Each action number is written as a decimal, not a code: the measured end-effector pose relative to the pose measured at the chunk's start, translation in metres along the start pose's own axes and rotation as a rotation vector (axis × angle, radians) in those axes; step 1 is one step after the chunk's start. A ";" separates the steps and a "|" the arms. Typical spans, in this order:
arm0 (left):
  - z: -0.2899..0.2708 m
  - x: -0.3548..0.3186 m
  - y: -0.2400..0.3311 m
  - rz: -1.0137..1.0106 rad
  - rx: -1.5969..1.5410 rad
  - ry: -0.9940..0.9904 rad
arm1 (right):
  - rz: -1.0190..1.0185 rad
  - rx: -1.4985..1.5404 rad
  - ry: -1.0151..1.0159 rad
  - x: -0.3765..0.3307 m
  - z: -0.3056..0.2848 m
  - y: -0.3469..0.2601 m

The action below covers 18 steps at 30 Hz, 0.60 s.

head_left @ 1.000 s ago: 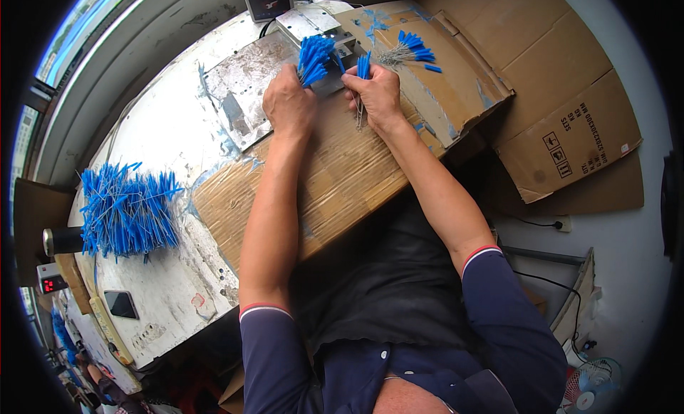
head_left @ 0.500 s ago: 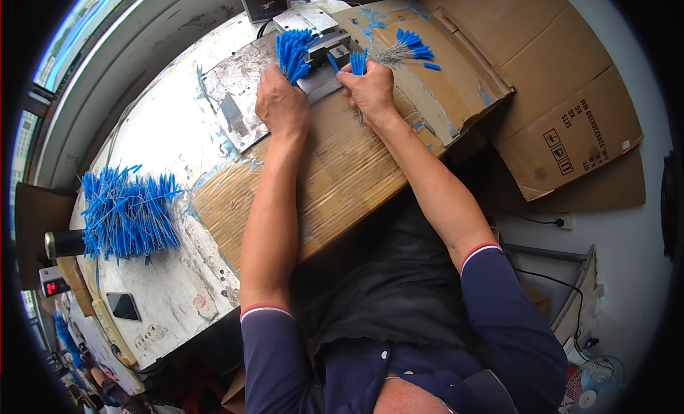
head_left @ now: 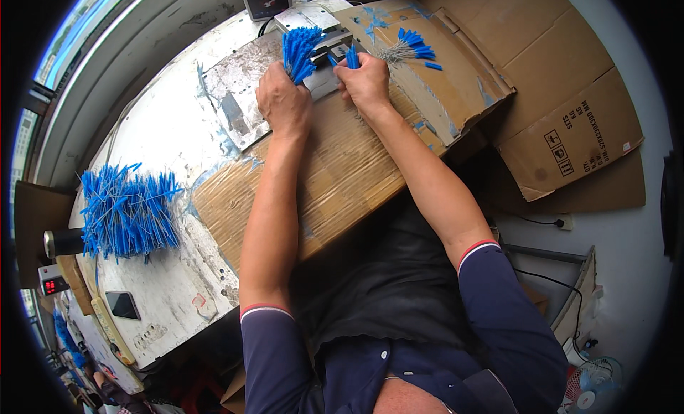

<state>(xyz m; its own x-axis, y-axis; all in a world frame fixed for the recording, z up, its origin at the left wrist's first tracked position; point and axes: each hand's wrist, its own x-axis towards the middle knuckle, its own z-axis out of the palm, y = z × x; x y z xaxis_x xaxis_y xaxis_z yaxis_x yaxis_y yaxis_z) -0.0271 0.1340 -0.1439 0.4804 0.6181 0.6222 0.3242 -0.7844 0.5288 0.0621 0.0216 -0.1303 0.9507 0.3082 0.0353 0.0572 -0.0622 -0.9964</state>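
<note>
Both hands have crept up the bench point(head_left: 142, 136) toward the grey metal machine point(head_left: 324, 47), the left hand point(head_left: 283, 100) clenched around a fanned bunch of blue-tipped wires point(head_left: 299, 50), the right hand point(head_left: 365, 83) pinching a few blue-tipped strands point(head_left: 351, 56) to feed singly.

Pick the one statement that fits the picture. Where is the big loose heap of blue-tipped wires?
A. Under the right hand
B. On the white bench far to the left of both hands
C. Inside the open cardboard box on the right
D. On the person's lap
B: the large heap of blue-tipped wires lies on the white bench, well left of the left hand and the right hand, which each grip small bunches.
</note>
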 end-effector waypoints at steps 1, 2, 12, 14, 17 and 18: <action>0.000 0.000 0.000 0.001 -0.001 0.002 | -0.002 0.000 0.000 -0.001 0.000 -0.001; 0.000 0.000 0.000 -0.006 -0.015 -0.042 | 0.002 0.032 -0.010 -0.002 -0.001 -0.003; -0.002 -0.001 0.003 0.016 -0.052 -0.141 | -0.014 0.228 -0.145 -0.011 -0.021 0.007; -0.002 -0.001 0.003 0.011 -0.056 -0.141 | -0.010 0.222 -0.137 -0.013 -0.020 0.006; -0.004 -0.001 0.004 0.005 -0.058 -0.141 | -0.016 0.228 -0.169 -0.013 -0.021 0.006; -0.004 -0.001 0.003 0.005 -0.058 -0.139 | -0.027 0.238 -0.209 -0.013 -0.023 0.006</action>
<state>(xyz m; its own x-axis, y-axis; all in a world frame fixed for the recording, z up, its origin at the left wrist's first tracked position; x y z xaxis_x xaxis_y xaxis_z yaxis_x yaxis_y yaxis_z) -0.0297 0.1310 -0.1402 0.5915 0.5980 0.5408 0.2762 -0.7805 0.5609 0.0569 -0.0045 -0.1354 0.8651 0.4967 0.0701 -0.0147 0.1649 -0.9862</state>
